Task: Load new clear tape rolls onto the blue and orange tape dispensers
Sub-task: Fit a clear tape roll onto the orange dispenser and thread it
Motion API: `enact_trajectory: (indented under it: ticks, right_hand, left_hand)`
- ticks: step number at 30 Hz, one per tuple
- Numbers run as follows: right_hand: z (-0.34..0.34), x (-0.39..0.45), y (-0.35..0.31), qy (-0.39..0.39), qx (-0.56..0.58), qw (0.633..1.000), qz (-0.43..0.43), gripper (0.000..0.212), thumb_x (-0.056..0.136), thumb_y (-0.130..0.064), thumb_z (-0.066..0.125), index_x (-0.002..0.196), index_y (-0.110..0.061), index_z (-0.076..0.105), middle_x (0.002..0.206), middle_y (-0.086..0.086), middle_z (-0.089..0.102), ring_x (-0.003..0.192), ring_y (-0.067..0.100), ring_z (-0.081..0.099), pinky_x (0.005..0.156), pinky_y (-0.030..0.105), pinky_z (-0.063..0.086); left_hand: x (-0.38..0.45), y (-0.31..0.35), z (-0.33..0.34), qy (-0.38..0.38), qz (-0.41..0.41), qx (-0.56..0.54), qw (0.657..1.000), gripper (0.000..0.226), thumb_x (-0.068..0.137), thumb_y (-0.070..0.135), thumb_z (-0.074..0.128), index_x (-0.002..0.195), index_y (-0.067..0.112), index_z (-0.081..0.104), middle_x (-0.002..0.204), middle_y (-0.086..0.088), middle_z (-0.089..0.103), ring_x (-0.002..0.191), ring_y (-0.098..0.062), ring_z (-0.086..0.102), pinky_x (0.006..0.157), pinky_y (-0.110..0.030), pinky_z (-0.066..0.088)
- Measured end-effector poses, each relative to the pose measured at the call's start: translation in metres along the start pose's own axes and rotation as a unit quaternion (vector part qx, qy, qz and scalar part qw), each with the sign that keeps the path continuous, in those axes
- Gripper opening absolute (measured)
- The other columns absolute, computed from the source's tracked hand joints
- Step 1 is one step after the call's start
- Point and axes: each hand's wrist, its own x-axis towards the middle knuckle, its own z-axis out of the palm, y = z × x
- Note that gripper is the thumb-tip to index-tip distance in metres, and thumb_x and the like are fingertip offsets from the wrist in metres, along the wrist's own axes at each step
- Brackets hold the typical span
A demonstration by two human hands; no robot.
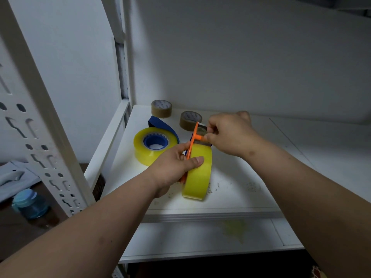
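Observation:
A yellowish clear tape roll stands on edge on the white shelf, mounted on the orange dispenser. My left hand grips this roll and the dispenser's frame, thumb across the tape. My right hand pinches at the dispenser's metal cutter end, near its top. To the left, a second clear roll lies flat on the blue dispenser, whose blue hub shows in the roll's core.
Two brown tape rolls stand at the back of the shelf by the wall. A white slotted rack post rises at left. A blue-lidded jar sits on a dark surface lower left. Another shelf lies below.

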Motion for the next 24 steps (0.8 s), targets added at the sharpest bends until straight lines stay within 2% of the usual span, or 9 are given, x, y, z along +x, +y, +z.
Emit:
enact_trajectory:
  ticks: [3, 7, 9, 13, 16, 21, 24]
  right_hand:
    - [-0.001, 0.002, -0.002, -0.014, -0.015, 1.000, -0.015, 0.025, 0.083, -0.032, 0.055, 0.063, -0.025, 0.041, 0.076, -0.006, 0.056, 0.080, 0.019, 0.055, 0.086, 0.037, 0.021]
    - [-0.004, 0.006, -0.007, 0.001, -0.021, 0.997, -0.070, 0.030, 0.084, -0.026, 0.054, 0.063, -0.030, 0.033, 0.076, -0.008, 0.045, 0.077, 0.016, 0.048, 0.085, 0.040, 0.020]
    - [-0.006, 0.008, -0.008, 0.010, -0.035, 0.995, -0.089, 0.028, 0.084, -0.028, 0.055, 0.067, -0.033, 0.033, 0.081, -0.009, 0.043, 0.076, 0.016, 0.045, 0.087, 0.042, 0.022]
    - [-0.007, 0.004, -0.003, 0.010, -0.015, 0.996, -0.093, 0.028, 0.086, -0.030, 0.055, 0.068, -0.038, 0.036, 0.082, -0.010, 0.044, 0.078, 0.016, 0.046, 0.088, 0.040, 0.023]
    - [-0.009, 0.000, 0.003, 0.001, -0.006, 0.997, -0.079, 0.018, 0.087, -0.028, 0.057, 0.075, -0.030, 0.044, 0.084, -0.008, 0.046, 0.084, 0.019, 0.051, 0.090, 0.039, 0.026]
    - [-0.016, -0.004, 0.007, -0.025, 0.017, 0.997, -0.066, 0.016, 0.087, -0.026, 0.059, 0.075, -0.024, 0.048, 0.086, -0.005, 0.049, 0.080, 0.017, 0.047, 0.090, 0.037, 0.029]
    - [-0.019, -0.003, 0.007, -0.026, 0.023, 0.997, -0.064, 0.018, 0.086, -0.024, 0.060, 0.074, -0.024, 0.046, 0.086, -0.004, 0.049, 0.079, 0.015, 0.044, 0.087, 0.036, 0.031]
  left_hand:
    - [0.001, 0.000, -0.001, -0.003, -0.001, 0.002, 1.000, 0.048, 0.087, 0.025, 0.071, 0.132, 0.028, 0.053, 0.106, -0.009, 0.074, 0.095, -0.022, 0.073, 0.072, -0.034, 0.059]
    - [0.004, -0.003, -0.005, -0.006, 0.003, -0.002, 1.000, 0.038, 0.085, 0.024, 0.074, 0.116, 0.034, 0.055, 0.077, 0.004, 0.070, 0.086, -0.022, 0.072, 0.077, -0.043, 0.059]
    - [0.005, -0.005, -0.006, -0.009, 0.006, -0.001, 1.000, 0.036, 0.085, 0.025, 0.074, 0.114, 0.035, 0.054, 0.068, 0.009, 0.069, 0.082, -0.018, 0.072, 0.075, -0.039, 0.059]
    - [0.009, -0.007, -0.007, -0.003, 0.011, 0.016, 1.000, 0.034, 0.085, 0.031, 0.073, 0.113, 0.036, 0.053, 0.066, 0.012, 0.068, 0.075, -0.012, 0.072, 0.066, -0.030, 0.060]
    - [0.011, -0.009, -0.005, 0.010, 0.022, 0.033, 0.999, 0.032, 0.085, 0.036, 0.072, 0.111, 0.037, 0.053, 0.059, 0.016, 0.064, 0.067, -0.006, 0.070, 0.060, -0.025, 0.058]
    - [0.012, -0.010, -0.003, 0.022, 0.027, 0.047, 0.998, 0.045, 0.085, 0.041, 0.071, 0.124, 0.032, 0.051, 0.057, 0.015, 0.058, 0.063, -0.004, 0.065, 0.055, -0.025, 0.052]
    - [0.011, -0.008, -0.004, 0.034, 0.019, 0.040, 0.998, 0.063, 0.086, 0.041, 0.069, 0.139, 0.026, 0.039, 0.065, 0.008, 0.067, 0.068, -0.008, 0.071, 0.055, -0.023, 0.056]
